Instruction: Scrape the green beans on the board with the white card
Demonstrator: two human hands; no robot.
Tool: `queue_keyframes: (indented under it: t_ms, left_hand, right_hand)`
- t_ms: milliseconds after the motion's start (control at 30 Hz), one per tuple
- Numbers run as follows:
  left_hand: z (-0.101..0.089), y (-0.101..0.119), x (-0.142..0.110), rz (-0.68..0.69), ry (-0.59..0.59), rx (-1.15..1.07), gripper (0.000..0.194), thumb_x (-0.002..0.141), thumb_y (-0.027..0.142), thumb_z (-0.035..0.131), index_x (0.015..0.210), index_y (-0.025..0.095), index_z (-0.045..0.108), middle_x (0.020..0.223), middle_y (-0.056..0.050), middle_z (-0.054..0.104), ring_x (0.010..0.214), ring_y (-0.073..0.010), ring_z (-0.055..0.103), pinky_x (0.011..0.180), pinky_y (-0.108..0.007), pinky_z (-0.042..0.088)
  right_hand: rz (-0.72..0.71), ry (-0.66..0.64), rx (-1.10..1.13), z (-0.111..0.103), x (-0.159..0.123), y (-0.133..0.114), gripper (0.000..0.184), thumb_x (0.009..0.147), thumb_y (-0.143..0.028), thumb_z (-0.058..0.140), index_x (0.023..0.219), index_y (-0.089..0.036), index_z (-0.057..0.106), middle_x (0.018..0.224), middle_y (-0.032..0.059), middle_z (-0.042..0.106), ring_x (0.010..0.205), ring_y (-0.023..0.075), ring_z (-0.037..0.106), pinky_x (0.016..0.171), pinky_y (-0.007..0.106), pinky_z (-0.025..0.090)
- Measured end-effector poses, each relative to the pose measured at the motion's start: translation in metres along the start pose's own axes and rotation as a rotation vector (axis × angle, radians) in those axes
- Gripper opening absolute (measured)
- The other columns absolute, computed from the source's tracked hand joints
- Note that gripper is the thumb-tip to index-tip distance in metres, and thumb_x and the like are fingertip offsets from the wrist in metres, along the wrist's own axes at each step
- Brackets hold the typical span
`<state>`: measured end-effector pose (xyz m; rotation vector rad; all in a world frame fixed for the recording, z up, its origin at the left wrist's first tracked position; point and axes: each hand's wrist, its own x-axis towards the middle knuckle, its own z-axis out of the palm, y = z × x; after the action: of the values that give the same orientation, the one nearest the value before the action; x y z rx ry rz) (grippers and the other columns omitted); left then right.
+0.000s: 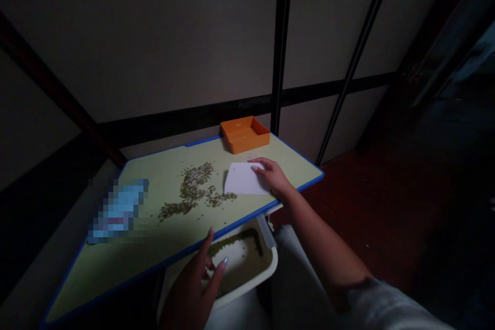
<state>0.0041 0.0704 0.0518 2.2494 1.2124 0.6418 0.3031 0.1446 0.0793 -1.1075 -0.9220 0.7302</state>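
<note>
My right hand (273,175) grips a flat white scraper (245,179) by its right side, thumb on top. Its left edge stands at the right end of a scatter of small greenish-brown grains (193,185) on the table. Over the near table edge, my left hand (199,281) holds nothing, its thumb and forefinger apart. Below that hand is a white tub (273,265), partly under the tabletop, with more of the greenish grains along its inside. Part of the tub is hidden by my left hand.
The pale yellow-green table (147,165) has a blue rim. An orange open box (249,143) stands at its back edge. A blurred-out blue packet (121,211) lies at the left. Behind is a panelled wall (193,36); dark red floor (348,206) shows at the right.
</note>
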Motion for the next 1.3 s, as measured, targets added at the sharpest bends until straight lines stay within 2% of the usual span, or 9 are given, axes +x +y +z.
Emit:
queue_keyframes:
  t_ms: [300,500,733,1033,1300]
  left_hand:
    - [-0.003,0.011,-0.001,-0.007,-0.019,0.081,0.067,0.093,0.055,0.033,0.148,0.017,0.031,0.067,0.006,0.054,0.057,-0.0151,0.058,0.059,-0.025,0.044]
    - [0.001,0.02,-0.003,-0.056,-0.031,0.176,0.065,0.093,0.047,0.034,0.151,0.019,0.023,0.071,0.003,0.058,0.067,-0.0177,0.06,0.064,-0.025,0.04]
    - [0.001,0.033,0.0,-0.133,-0.071,0.31,0.065,0.093,0.035,0.04,0.152,0.016,0.019,0.076,-0.002,0.061,0.07,-0.0209,0.059,0.063,-0.028,0.036]
    - [-0.003,0.031,-0.002,-0.152,-0.118,0.342,0.063,0.096,0.035,0.038,0.153,0.022,0.014,0.076,0.001,0.058,0.073,-0.0192,0.06,0.065,-0.026,0.037]
    - [-0.001,0.029,-0.004,-0.169,-0.118,0.315,0.066,0.094,0.039,0.038,0.153,0.021,0.015,0.076,0.001,0.057,0.075,-0.02,0.061,0.068,-0.028,0.038]
  right_hand:
    - [-0.047,0.057,-0.023,-0.005,0.007,0.003,0.027,0.064,-0.035,0.064,0.087,-0.021,0.068,0.093,0.003,0.071,0.083,0.0194,0.059,0.076,0.031,0.046]
    - [-0.087,0.081,-0.061,-0.007,0.011,0.01,0.03,0.066,-0.037,0.06,0.089,-0.02,0.066,0.096,0.0048,0.071,0.084,0.0202,0.06,0.078,0.032,0.046]
    - [-0.123,0.146,-0.122,-0.008,0.014,0.016,0.031,0.069,-0.04,0.057,0.09,-0.018,0.065,0.094,0.0072,0.07,0.088,0.0221,0.06,0.082,0.034,0.045]
    - [-0.109,0.057,-0.173,-0.016,0.02,0.015,0.028,0.068,-0.036,0.059,0.088,-0.019,0.068,0.095,0.0066,0.07,0.085,0.0203,0.06,0.079,0.033,0.044]
    - [-0.096,-0.03,-0.195,-0.026,0.023,0.013,0.029,0.068,-0.036,0.061,0.09,-0.019,0.069,0.094,0.006,0.071,0.082,0.0187,0.058,0.075,0.031,0.045]
